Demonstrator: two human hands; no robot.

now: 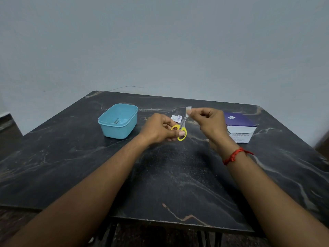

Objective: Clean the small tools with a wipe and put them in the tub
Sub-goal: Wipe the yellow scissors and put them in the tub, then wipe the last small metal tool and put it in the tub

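Note:
My left hand [158,130] grips small scissors [181,130] by their yellow handles, blades pointing away from me above the table. My right hand [208,122] pinches a small white wipe [188,110] between thumb and fingertips, just right of the blade tips. A light blue tub [118,121] stands open to the left of my left hand, with a small metal tool [116,120] lying on its floor. A torn white wipe packet [176,118] lies on the table behind the scissors.
A purple and white box of alcohol swabs [240,127] sits at the right, behind my right hand. The dark marble table [169,175] ends close to a pale wall. A red thread is tied round my right wrist.

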